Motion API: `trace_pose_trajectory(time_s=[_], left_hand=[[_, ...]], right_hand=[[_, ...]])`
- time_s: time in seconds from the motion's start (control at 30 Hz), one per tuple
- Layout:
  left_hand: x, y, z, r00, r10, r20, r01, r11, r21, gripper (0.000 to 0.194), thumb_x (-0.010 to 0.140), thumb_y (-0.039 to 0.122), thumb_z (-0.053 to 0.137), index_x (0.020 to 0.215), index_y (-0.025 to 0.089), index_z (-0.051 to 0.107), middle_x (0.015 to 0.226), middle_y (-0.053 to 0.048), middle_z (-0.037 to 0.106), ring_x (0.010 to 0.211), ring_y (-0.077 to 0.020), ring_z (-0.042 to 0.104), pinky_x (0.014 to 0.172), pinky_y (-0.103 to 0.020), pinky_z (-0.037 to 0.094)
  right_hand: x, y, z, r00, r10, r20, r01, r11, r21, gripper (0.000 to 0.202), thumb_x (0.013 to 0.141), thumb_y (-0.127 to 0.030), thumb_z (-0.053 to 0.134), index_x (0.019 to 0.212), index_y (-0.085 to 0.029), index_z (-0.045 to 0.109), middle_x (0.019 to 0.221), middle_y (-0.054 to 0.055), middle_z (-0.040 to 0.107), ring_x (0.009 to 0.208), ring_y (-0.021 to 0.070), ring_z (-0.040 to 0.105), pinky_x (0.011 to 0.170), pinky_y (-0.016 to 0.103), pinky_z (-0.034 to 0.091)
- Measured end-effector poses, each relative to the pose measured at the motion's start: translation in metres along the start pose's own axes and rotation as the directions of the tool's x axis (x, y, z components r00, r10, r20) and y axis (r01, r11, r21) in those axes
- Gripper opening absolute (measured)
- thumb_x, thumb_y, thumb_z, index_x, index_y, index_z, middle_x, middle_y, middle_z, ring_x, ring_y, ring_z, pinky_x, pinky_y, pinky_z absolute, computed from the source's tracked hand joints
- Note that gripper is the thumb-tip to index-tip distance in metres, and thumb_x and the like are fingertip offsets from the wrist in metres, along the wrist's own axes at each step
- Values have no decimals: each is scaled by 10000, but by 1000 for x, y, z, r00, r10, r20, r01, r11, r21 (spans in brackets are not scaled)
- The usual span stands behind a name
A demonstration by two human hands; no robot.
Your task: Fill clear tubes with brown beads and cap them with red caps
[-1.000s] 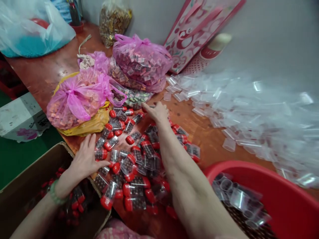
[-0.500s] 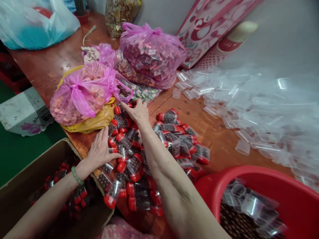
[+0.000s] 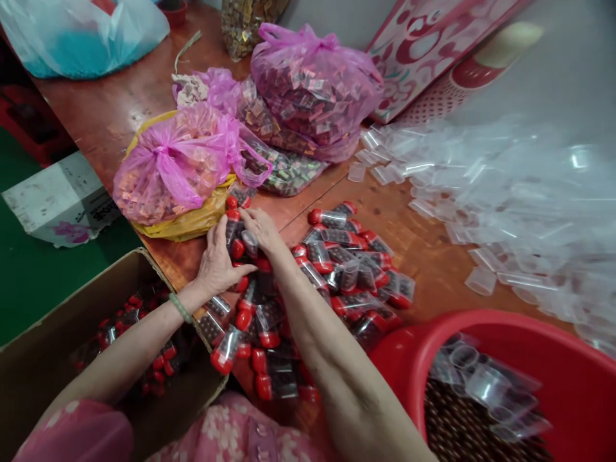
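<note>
Many clear tubes with red caps and dark contents (image 3: 330,219) lie in a pile on the brown table (image 3: 414,250). My left hand (image 3: 217,260) rests at the pile's left side, thumb stretched apart from the fingers, against some tubes. My right hand (image 3: 260,230) is at the far end of the pile, fingers spread and touching tubes between the two hands. Neither hand is closed around a tube. The open cardboard box (image 3: 62,305) below the table's left edge holds more red-capped tubes (image 3: 161,359).
Knotted pink bags (image 3: 168,167) (image 3: 315,90) stand beyond the hands, one on a yellow bag (image 3: 192,221). Empty clear tubes (image 3: 505,186) are heaped at right. A red tub (image 3: 481,317) at front right holds dark beads and clear tubes. A white box (image 3: 52,199) is at left.
My hands have come closer together at the far end of the pile, and tubes there have shifted toward me. The camera view has moved slightly.
</note>
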State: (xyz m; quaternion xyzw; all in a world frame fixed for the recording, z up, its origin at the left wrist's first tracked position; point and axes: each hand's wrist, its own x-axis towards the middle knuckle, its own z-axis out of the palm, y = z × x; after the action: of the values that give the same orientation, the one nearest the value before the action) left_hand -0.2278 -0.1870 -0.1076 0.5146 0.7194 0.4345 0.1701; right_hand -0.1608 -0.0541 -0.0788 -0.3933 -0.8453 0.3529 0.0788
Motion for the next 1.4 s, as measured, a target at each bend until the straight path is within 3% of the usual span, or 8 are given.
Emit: trace_pose_trajectory(time_s=[0.27,0.5,0.7,0.83,0.93,1.03,1.2,1.4], left_hand=[[-1,22,8,991,8,-135,-40,971,-234,849,712,135,714,1460,172,314,1429,-144,475,1319,-240,482,1139,-383,370],[-79,43,-88,954,61,-295,-50,998,45,711,823,357,657,1459,251,357,1380,-95,530,1220,-264,569,1035,-404,484],[-188,-4,-130,900,-237,-365,317,932,176,777,779,409,695,1463,256,360,1291,-97,600,1087,-271,651,911,-401,571],[-216,-43,-140,930,-346,-122,367,881,298,642,812,420,651,1390,230,448,1322,-134,582,1208,-319,591,1020,-488,497],[-209,-56,-153,951,-307,49,262,876,405,564,824,427,622,1343,238,504,1372,-134,541,1239,-317,571,1018,-480,502],[-188,-44,-164,968,-247,43,202,869,452,411,853,424,589,1215,232,608,1262,-106,628,1112,-278,655,946,-411,558],[-131,15,-148,999,-41,23,28,918,395,286,878,366,596,1112,209,646,1128,-82,696,1023,-226,687,913,-328,565],[-47,55,-73,842,-106,528,-86,941,326,1204,618,628,777,1509,51,209,1573,-291,187,1476,-391,176,1166,-523,299]], right_hand=[[-26,-12,-17,998,-60,-5,60,988,140,370,961,-393,359,831,-183,635,784,49,653,786,192,585,790,297,456],[-89,-104,20,986,-8,-165,100,823,560,436,964,-493,354,835,-195,645,957,48,599,906,165,589,916,320,477],[-130,-131,87,885,-413,216,338,887,313,219,929,-256,451,923,-225,668,917,60,654,984,222,571,864,348,504],[-124,-118,52,758,-521,393,436,852,289,206,920,-303,505,925,-198,682,927,66,684,863,205,622,761,316,513],[-92,-91,-1,880,-392,267,370,920,133,236,939,-324,508,1039,-190,674,1021,77,683,969,206,624,886,348,490],[-42,-48,-36,992,-110,60,121,964,-235,609,728,-439,765,1251,-176,595,1397,203,468,1280,403,432,1003,573,400],[24,-2,-32,991,109,76,-80,946,-313,1118,557,-615,823,1489,-272,309,1606,186,83,1426,511,127,1037,726,270],[17,-1,-21,994,13,105,29,918,-397,845,709,-777,582,1375,-270,469,1497,182,323,1305,437,370,966,679,385]])
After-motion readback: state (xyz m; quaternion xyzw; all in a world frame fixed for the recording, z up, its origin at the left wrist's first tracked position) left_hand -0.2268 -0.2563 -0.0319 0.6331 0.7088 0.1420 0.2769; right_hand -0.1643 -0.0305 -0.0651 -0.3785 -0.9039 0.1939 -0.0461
